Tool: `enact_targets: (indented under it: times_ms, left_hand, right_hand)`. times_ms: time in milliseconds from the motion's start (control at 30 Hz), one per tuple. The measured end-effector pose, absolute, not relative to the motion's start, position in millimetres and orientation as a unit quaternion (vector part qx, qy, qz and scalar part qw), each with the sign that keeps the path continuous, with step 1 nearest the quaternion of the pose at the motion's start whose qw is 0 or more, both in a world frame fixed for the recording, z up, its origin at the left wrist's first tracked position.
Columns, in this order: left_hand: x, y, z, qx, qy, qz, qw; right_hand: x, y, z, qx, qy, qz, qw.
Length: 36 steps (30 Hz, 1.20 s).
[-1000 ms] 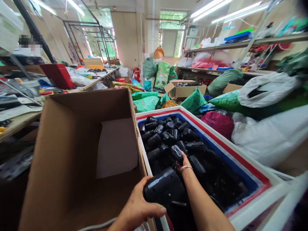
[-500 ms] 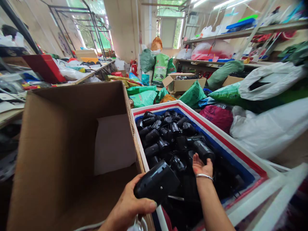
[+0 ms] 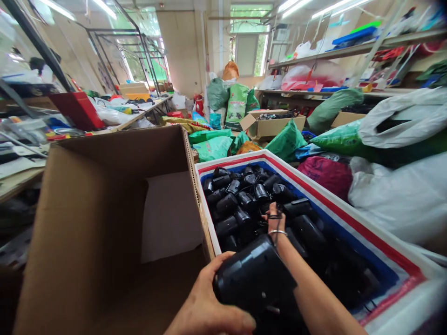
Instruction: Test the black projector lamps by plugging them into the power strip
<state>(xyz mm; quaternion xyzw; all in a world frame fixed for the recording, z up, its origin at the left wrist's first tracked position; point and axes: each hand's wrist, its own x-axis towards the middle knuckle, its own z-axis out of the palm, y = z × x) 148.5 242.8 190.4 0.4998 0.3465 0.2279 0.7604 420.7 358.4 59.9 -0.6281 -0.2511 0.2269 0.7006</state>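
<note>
My left hand (image 3: 213, 302) is wrapped round a black cylindrical device (image 3: 254, 279) with a smooth casing, held low over the near side of the bin beside the carton. Just beyond it, my right hand (image 3: 274, 219) has its fingers closed round a thin black cable (image 3: 276, 228), which hangs past the wrist toward the held device. Where that cable ends is hidden. Beneath my right hand, several similar black devices (image 3: 247, 200) with cables lie heaped in a bin (image 3: 349, 219) lined in red, white and blue.
An open cardboard carton (image 3: 66, 232) stands against the bin's left side, with a white sheet (image 3: 171, 214) inside. Green sacks (image 3: 213, 148) and a box of dark parts (image 3: 275, 124) lie behind. White bags (image 3: 387, 186) crowd the right, and a cluttered workbench (image 3: 21, 179) runs along the left.
My right hand has moved left and up from an open pose over the heap and now grips the cable. My left hand has carried the device slightly right and down.
</note>
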Motion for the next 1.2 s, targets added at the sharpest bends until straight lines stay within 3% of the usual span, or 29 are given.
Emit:
enact_targets:
  times_ms: [133, 267, 367, 433, 500, 567, 667, 867, 1200]
  left_hand:
    - [132.1, 237.7, 196.0, 0.619, 0.283, 0.239, 0.693]
    - [108.9, 226.9, 179.3, 0.630, 0.264, 0.279, 0.675]
    - [89.6, 217.1, 165.0, 0.586, 0.324, 0.354, 0.653]
    - [81.0, 210.0, 159.3, 0.609, 0.399, 0.402, 0.555]
    - [78.4, 200.6, 156.1, 0.648, 0.462, 0.435, 0.422]
    - [80.3, 187.6, 154.2, 0.674, 0.474, 0.440, 0.358]
    - [80.7, 165.7, 152.8, 0.679, 0.463, 0.416, 0.390]
    - [41.6, 149.0, 152.7, 0.489, 0.389, 0.383, 0.681]
    - [30.5, 126.7, 162.8, 0.602, 0.552, 0.337, 0.468]
  right_hand:
    - [442.1, 337.6, 152.1, -0.580, -0.280, 0.199, 0.739]
    - [449.5, 267.4, 207.3, -0.586, -0.368, 0.244, 0.679]
    - [430.6, 203.4, 190.1, -0.600, -0.425, 0.384, 0.558]
    - [402.8, 168.2, 162.1, -0.515, -0.461, 0.518, 0.504]
    - [364.9, 144.2, 136.1, -0.434, -0.486, 0.567, 0.505]
    - [323.9, 131.2, 122.1, -0.418, -0.485, 0.567, 0.518]
    - [276.2, 123.7, 125.1, -0.422, -0.471, 0.525, 0.569]
    - [244.5, 106.9, 140.8, -0.455, -0.544, 0.430, 0.558]
    - [200.2, 111.9, 126.4, -0.498, -0.566, 0.376, 0.539]
